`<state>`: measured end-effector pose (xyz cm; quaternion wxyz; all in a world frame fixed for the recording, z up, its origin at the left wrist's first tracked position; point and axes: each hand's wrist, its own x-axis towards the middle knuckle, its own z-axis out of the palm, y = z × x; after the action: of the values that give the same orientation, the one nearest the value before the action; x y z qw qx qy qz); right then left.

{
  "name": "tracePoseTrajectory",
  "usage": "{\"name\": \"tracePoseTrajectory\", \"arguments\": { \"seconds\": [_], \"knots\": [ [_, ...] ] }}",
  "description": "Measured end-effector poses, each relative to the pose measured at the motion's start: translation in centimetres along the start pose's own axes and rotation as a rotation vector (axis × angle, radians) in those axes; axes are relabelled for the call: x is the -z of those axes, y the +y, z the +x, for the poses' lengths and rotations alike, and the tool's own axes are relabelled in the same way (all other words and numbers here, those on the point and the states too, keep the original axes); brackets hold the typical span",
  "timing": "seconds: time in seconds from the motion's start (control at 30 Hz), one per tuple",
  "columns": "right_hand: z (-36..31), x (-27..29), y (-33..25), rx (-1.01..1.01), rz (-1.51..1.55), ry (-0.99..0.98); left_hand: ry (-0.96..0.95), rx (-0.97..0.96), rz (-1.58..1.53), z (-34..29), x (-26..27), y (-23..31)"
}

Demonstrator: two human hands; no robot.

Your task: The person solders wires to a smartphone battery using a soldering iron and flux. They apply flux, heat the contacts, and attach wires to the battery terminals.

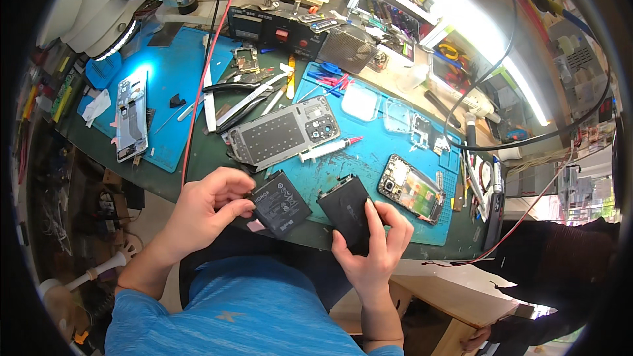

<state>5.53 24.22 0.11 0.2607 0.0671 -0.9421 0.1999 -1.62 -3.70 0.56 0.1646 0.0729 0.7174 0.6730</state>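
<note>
My left hand (214,206) is closed, its thumb and fingers pinching the left edge of a black phone battery (283,206) with white print. A pink tab (255,225) sticks out at that battery's lower left corner. In my right hand (376,244) is a second black phone battery (346,209), plainer on its upper face, gripped by the thumb and fingers. Both batteries are side by side, tilted, over the front edge of the bench. Behind them lies a grey phone frame (283,135) with its camera openings, and a syringe (330,149) with a pink tip.
An opened phone (412,188) rests on the blue mat (432,232) at right. Another phone body (132,115) lies under a lamp at left. Pliers (237,87), a red cable (198,102) and clear cases (361,101) are farther back. Another person's hand (476,339) shows at lower right.
</note>
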Motion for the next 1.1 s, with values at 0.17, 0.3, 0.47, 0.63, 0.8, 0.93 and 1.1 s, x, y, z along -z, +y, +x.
{"name": "tracePoseTrajectory", "arguments": {
  "seconds": [0.17, 0.3, 0.47, 0.63, 0.8, 0.93, 1.1],
  "knots": [
    [-0.9, 0.2, 0.8, 0.022, 0.000, 0.035, 0.125, -0.461, 0.653, 0.5, -0.5, 1.0],
    [-1.2, 0.2, 0.6, 0.043, 0.035, 0.044, 0.120, -0.408, 0.445, -0.1, -1.2, 1.5],
    [-1.2, 0.3, 0.1, 0.085, 0.057, 0.053, -0.100, -0.256, 0.088, 0.8, -3.7, 2.1],
    [-1.7, 0.8, -0.3, 0.085, 0.069, 0.061, -0.324, 0.045, -0.332, 2.3, -5.1, 2.2],
    [-1.6, 1.1, -0.4, 0.102, 0.064, 0.064, -0.384, 0.081, -0.369, 2.9, -4.9, 1.9],
    [-1.7, 1.1, -0.5, 0.102, 0.048, 0.061, -0.366, 0.067, -0.314, 2.9, -4.5, 2.5],
    [-1.5, 0.9, -0.6, 0.098, 0.045, 0.048, -0.320, 0.047, -0.282, 2.7, -3.8, 2.5]
  ]
}}
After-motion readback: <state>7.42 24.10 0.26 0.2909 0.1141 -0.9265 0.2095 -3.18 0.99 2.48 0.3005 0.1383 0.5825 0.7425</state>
